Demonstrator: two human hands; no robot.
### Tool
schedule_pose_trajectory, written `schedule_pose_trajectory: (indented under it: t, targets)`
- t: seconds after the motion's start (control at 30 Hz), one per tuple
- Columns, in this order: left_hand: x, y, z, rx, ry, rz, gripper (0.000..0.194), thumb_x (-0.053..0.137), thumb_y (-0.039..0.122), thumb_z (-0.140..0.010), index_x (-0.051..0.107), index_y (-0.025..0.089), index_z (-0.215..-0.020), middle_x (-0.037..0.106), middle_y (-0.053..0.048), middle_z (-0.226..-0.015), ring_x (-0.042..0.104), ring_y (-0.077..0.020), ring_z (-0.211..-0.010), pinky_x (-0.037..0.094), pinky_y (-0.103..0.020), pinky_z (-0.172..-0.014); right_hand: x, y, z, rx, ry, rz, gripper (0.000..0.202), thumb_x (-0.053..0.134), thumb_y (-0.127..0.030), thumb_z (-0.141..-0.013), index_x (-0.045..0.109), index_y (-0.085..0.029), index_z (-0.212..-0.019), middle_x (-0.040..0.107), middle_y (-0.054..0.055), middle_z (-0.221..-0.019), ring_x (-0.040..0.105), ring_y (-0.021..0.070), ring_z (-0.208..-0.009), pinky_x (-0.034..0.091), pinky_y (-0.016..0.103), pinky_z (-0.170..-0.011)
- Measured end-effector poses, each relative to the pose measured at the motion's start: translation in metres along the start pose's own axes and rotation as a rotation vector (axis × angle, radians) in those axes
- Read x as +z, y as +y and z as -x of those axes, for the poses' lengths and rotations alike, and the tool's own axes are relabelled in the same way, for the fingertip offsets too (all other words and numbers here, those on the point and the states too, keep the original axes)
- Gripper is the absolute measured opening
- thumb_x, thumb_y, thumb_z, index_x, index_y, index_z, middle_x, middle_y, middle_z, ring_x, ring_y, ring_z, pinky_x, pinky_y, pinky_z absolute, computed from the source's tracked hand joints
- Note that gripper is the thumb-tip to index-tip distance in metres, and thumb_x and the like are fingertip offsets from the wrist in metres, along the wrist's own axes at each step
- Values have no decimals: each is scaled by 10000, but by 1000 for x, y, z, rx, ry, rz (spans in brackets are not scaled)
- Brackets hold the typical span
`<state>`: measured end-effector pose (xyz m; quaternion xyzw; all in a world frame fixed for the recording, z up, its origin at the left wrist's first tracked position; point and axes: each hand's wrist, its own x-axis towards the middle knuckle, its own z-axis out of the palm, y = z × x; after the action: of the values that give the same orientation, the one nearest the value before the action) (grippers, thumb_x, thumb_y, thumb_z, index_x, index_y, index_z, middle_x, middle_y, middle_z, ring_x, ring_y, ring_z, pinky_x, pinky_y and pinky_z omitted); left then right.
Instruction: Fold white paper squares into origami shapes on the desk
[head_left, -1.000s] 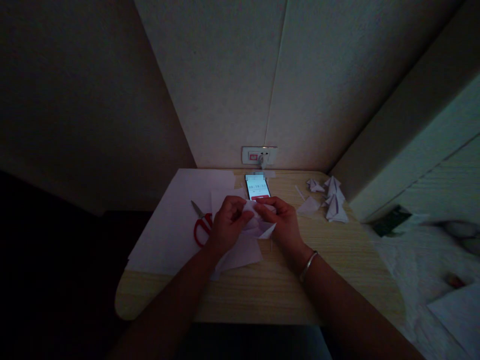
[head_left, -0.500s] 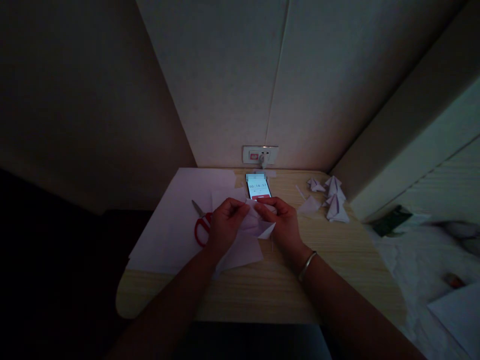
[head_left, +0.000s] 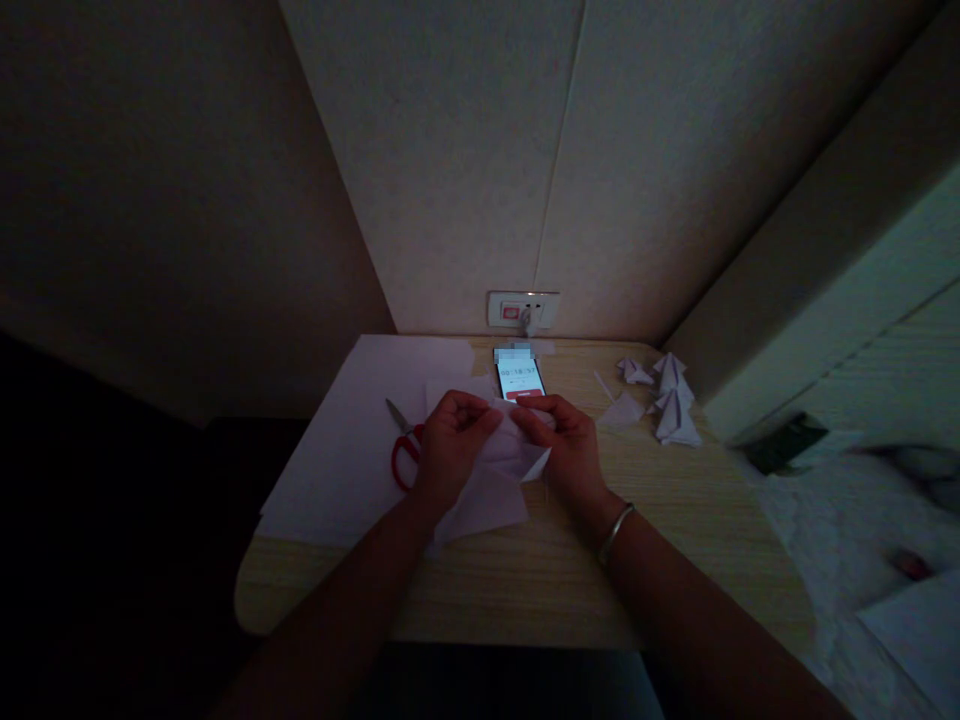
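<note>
Just below frame centre, I see folded paper (head_left: 511, 452) between left hand (head_left: 450, 445) and right hand (head_left: 571, 440), both pinching its upper part.

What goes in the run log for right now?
left grip: pinching folded sheet; right grip: pinching same sheet; things: scissors beside left grip, lit phone beyond; rest: folded paper figures on table, right side

Scissors (head_left: 408, 430) left of hands (head_left: 448, 452) (head_left: 571, 448), phone (head_left: 520, 374) just beyond, free tabletop (head_left: 697, 500) near right

Folded paper (head_left: 510, 450) partly hidden (behind fingers (head_left: 535, 427)), phone (head_left: 522, 378) top blurred, forearms (head_left: 690, 590) cut off
</note>
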<state>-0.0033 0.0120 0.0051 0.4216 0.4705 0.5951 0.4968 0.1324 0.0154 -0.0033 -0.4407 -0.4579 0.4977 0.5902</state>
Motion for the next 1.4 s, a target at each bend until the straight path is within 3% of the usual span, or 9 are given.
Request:
schedule_pose_trajectory:
  t: [0.43,0.77,0.97,1.23,1.4]
  targets:
    - [0,0,1,41,-9,24,208,730,220,-637,547,166,-719,582,52,-628,509,-58,-566,385,-159,-542,2,-2,0,35,6,-63,183,763,-323,-640,709,-231,-788,678,-8,-794,575,136,-650,446,266,-600]
    - [1,2,2,14,18,-34,180,722,208,-613,576,163,-708,592,37,-649,524,-74,-590,404,-180,-564,0,0,-2,-5,16,-8,219,755,-359,-644,702,-215,-800,688,25,-889,596,162,-727,465,284,-634]
    - [0,-1,0,37,-18,14,194,720,210,-636,628,174,-803,631,22,-716,564,-82,-650,433,-185,-600,0,0,-1,3,10,12,212,754,-362,-647,704,-219,-796,681,14,-833,588,157,-695,461,277,-611]
    - [-3,-3,1,138,-26,-116,173,696,242,-695,698,198,-862,686,7,-763,596,-95,-679,463,-194,-619,0,0,-2,13,-9,-13,199,755,-341,-650,699,-223,-799,683,9,-859,593,152,-705,460,278,-627]
    - [-6,-2,2,140,-104,-230,187,642,248,-750,716,199,-915,719,-27,-901,636,-133,-803,491,-238,-729,-1,-1,-3,43,-48,-34,224,752,-343,-650,689,-212,-820,680,9,-852,597,144,-683,464,275,-620]
